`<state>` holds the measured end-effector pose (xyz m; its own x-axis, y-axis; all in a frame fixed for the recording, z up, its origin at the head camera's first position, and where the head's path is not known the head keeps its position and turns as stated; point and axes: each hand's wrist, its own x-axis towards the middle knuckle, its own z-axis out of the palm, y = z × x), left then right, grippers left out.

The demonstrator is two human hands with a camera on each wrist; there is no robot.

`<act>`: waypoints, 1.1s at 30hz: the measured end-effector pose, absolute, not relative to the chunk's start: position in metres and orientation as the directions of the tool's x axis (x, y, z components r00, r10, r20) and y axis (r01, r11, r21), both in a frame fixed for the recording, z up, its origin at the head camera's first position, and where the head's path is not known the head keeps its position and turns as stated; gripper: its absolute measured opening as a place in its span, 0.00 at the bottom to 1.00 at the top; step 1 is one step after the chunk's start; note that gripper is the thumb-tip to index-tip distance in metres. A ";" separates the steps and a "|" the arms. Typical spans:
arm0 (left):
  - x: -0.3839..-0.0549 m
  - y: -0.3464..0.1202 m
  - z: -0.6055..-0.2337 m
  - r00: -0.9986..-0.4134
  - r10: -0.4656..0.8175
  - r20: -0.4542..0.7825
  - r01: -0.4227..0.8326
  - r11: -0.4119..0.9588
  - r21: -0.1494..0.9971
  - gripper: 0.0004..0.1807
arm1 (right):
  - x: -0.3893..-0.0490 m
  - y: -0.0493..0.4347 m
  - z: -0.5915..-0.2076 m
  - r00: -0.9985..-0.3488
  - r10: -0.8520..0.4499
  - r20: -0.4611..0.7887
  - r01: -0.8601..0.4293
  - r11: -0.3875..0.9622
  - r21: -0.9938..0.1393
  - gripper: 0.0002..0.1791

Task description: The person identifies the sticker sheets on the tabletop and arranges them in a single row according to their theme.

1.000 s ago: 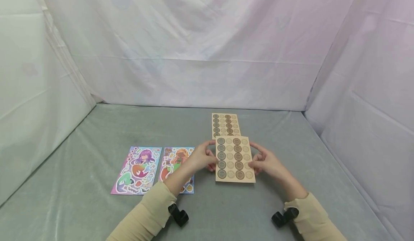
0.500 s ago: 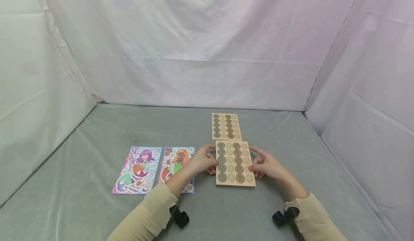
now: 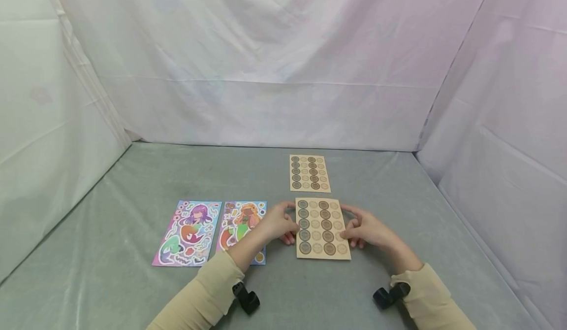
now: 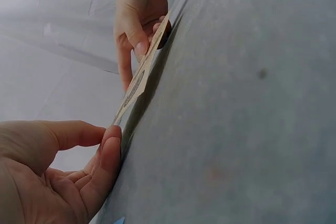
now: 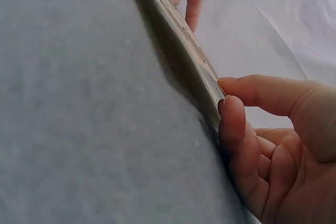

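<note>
A tan sticker sheet (image 3: 321, 229) printed with rows of round seals lies between both hands, close over the grey tabletop. My left hand (image 3: 277, 222) pinches its left edge between thumb and fingers, and my right hand (image 3: 366, 228) pinches the right edge the same way. In the left wrist view the sheet (image 4: 137, 85) appears nearly edge-on, a dark shadow under it. The right wrist view shows thumb and finger of the right hand (image 5: 283, 145) meeting at the sheet's border. Behind it lies a matching tan sticker sheet (image 3: 309, 173).
To the left lie two colourful mermaid sticker sheets, one with a purple-haired figure (image 3: 190, 232) and one with an orange-haired figure (image 3: 243, 221) partly covered by the left forearm. Pale cloth walls (image 3: 266, 108) stand behind and beside the grey table (image 3: 110, 212).
Both hands have drawn the held sticker sheet toward the body and lower. It overlapped the rear sheet in view before; now a strip of table shows between them.
</note>
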<state>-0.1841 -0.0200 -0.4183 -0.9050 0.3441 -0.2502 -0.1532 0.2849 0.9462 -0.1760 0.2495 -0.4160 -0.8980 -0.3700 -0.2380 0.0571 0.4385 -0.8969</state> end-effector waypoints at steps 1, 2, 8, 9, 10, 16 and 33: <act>-0.184 -0.020 -0.418 -0.903 0.345 -0.256 -0.159 0.286 0.945 0.38 | -0.176 0.249 -0.416 -0.898 -0.369 -0.242 0.058 0.445 -0.894 0.50; -0.183 -0.020 -0.418 -0.901 0.346 -0.260 -0.164 0.285 0.945 0.39 | -0.175 0.249 -0.416 -0.897 -0.367 -0.246 0.059 0.452 -0.890 0.50; -0.181 -0.019 -0.417 -0.901 0.342 -0.269 -0.170 0.292 0.941 0.39 | -0.174 0.248 -0.417 -0.895 -0.363 -0.257 0.070 0.456 -0.887 0.49; -0.181 -0.019 -0.417 -0.901 0.340 -0.270 -0.171 0.294 0.940 0.39 | -0.174 0.248 -0.418 -0.896 -0.363 -0.257 0.070 0.457 -0.887 0.49; -0.181 -0.019 -0.417 -0.902 0.339 -0.269 -0.169 0.297 0.940 0.39 | -0.174 0.248 -0.418 -0.896 -0.362 -0.258 0.069 0.460 -0.885 0.49; -0.181 -0.018 -0.418 -0.905 0.332 -0.265 -0.162 0.307 0.938 0.39 | -0.174 0.247 -0.417 -0.896 -0.359 -0.260 0.061 0.480 -0.875 0.49; -0.179 -0.018 -0.417 -0.911 0.312 -0.269 -0.164 0.325 0.931 0.41 | -0.175 0.241 -0.416 -0.916 -0.293 -0.273 0.078 0.537 -0.840 0.49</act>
<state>-0.1792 -0.0178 -0.4169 -0.9112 0.3117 -0.2692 -0.1640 0.3250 0.9314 -0.1748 0.2408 -0.4158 -0.9162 -0.2934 -0.2729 0.0784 0.5367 -0.8401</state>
